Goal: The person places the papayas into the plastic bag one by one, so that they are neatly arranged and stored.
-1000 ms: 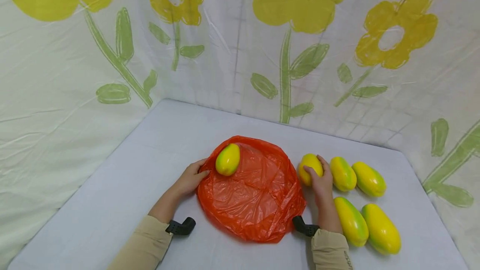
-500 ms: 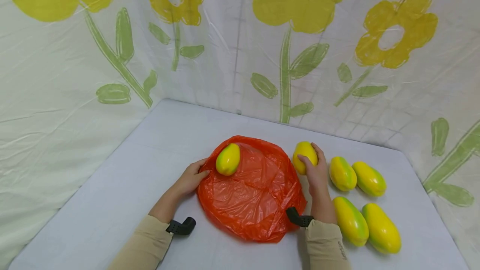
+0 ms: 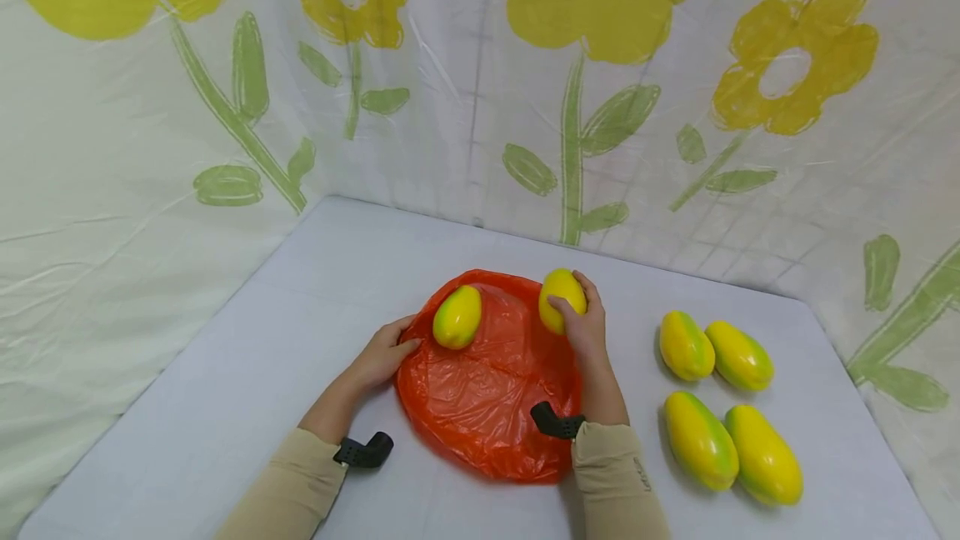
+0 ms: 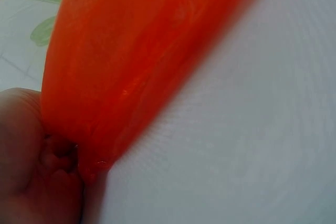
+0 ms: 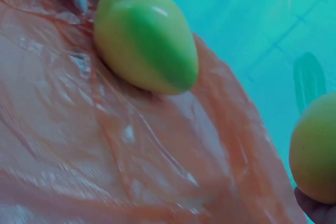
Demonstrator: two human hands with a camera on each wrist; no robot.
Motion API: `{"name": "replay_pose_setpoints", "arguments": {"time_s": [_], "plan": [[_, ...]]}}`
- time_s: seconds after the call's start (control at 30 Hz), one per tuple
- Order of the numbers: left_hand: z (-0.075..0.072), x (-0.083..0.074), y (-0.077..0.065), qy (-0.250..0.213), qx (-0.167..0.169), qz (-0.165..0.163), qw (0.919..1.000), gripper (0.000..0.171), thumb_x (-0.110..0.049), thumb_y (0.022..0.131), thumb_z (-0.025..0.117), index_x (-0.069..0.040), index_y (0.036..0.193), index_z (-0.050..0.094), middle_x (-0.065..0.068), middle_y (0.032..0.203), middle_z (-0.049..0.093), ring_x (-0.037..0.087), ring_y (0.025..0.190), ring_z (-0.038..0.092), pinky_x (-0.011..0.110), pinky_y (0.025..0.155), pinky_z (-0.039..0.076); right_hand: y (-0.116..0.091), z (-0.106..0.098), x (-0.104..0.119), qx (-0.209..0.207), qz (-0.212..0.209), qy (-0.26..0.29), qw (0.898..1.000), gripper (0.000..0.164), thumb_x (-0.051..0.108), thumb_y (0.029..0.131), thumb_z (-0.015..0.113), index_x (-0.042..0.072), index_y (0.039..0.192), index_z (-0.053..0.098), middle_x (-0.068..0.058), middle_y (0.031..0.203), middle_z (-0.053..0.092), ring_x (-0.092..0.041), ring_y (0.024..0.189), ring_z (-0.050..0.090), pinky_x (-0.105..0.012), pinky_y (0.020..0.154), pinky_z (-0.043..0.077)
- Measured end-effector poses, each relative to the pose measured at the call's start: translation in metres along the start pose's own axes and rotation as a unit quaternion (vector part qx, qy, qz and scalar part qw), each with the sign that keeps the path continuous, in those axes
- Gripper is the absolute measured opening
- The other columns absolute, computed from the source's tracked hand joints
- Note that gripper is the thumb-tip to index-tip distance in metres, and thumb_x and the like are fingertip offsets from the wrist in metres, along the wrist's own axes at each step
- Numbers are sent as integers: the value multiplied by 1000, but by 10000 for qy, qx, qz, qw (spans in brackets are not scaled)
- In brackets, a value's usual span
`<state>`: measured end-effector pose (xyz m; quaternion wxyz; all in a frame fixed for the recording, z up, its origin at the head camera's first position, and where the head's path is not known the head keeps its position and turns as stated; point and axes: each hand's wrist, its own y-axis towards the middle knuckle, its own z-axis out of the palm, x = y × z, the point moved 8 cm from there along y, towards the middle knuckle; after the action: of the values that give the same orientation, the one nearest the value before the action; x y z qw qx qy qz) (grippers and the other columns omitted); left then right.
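A red plastic bag [image 3: 487, 407] lies spread wide on the table, its rim forming a rough circle. Its left edge is pinched by my left hand [image 3: 382, 357], and the left wrist view shows curled fingers [image 4: 58, 156] at the gathered film. One yellow-green papaya [image 3: 457, 317] rests inside the bag, near the far left rim. My right hand [image 3: 587, 319] grips another papaya [image 3: 561, 300] over the bag's far right rim. In the right wrist view this held papaya [image 5: 317, 150] shows at the right edge, above a fingertip.
Several more papayas lie on the right of the white table [image 3: 315, 273], two farther back [image 3: 686, 346] and two nearer [image 3: 701, 440]. A flower-patterned sheet [image 3: 480, 107] hangs behind and beside the table. A black wrist camera [image 3: 555, 422] overhangs the bag.
The right hand has lifted its papaya from beside the others and carried it left to the bag's far right rim. The left hand and the papaya in the bag have stayed put.
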<state>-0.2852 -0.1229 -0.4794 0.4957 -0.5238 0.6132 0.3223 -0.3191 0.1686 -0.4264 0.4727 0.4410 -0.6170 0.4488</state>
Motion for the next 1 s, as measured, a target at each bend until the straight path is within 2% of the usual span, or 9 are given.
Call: {"name": "replay_pose_setpoints", "arguments": {"time_s": [0.13,0.4,0.6,0.8,1.0], "plan": [[0,0,1,-7,-8,9,10000,46,-9,96,42,-4,141,37,17,142,44,31,124,49,39,97,48,1,16,0,119,-84,-47,9999,62,19,86,62,25,142,35,-8,141,37,-29,120,39,-46,104,41],[-1,0,0,35,-38,-3,10000,45,-9,96,43,-5,141,38,16,141,45,29,121,52,38,95,50,-3,43,-3,355,61,26,9993,63,20,85,64,27,141,37,-7,139,39,-29,118,40,-45,101,43],[1,2,0,29,-9,-88,10000,46,-10,96,44,-5,141,37,16,140,45,28,117,54,36,91,52,-8,53,-4,454,154,-39,9988,62,23,84,64,29,140,37,-5,139,38,-28,118,40,-45,101,43],[1,1,0,5,-18,-84,10000,46,-10,96,44,-5,141,37,16,141,44,29,121,52,38,94,50,-10,62,-7,559,170,-63,9983,63,24,84,64,29,141,36,-6,139,38,-29,119,40,-46,102,43],[0,2,0,28,-29,-65,10000,45,-9,96,44,-5,141,38,16,141,45,29,121,52,38,93,51,-12,72,-10,712,109,-361,9967,63,30,84,65,31,141,36,-6,137,40,-30,117,42,-46,98,45]]}}
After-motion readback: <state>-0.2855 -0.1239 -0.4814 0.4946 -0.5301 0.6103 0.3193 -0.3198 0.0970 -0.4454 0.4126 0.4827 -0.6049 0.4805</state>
